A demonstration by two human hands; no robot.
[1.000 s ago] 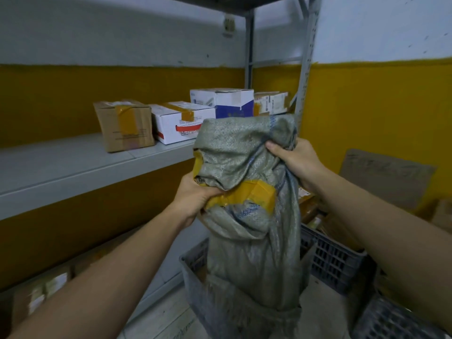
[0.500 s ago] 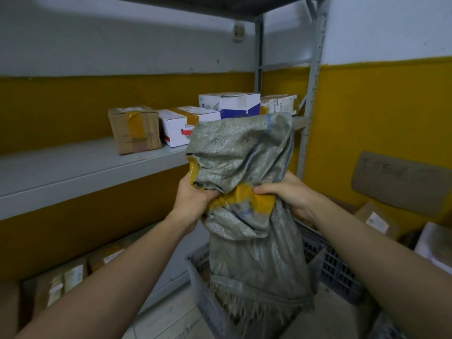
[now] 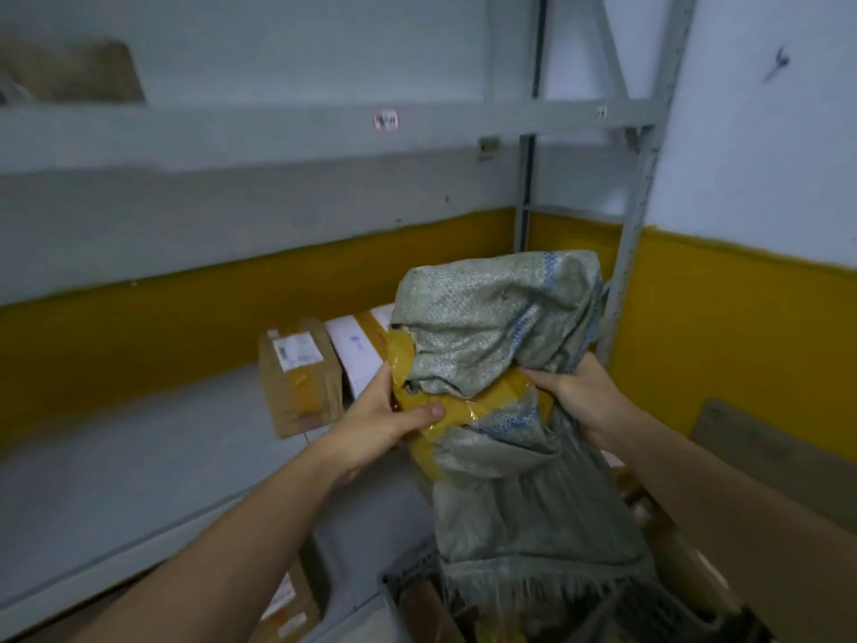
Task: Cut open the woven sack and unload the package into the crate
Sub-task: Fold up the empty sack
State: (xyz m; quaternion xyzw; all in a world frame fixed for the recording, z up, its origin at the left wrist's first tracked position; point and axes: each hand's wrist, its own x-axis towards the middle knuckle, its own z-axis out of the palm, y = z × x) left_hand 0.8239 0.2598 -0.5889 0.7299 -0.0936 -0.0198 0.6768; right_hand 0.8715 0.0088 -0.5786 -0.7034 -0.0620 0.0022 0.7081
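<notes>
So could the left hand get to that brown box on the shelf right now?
Probably yes: the brown box stands just beyond the left hand, nothing between, though it grips the sack.

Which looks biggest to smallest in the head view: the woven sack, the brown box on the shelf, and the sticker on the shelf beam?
1. woven sack, by far, though being held nearest the camera inflates it.
2. brown box, set farther back.
3. sticker, tiny and farthest away.

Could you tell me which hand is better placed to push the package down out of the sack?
Likely the left hand: its thumb presses the yellow-taped bulge in the sack, while the right hand only grips bunched cloth. The frayed mouth hangs over the crate.
</notes>
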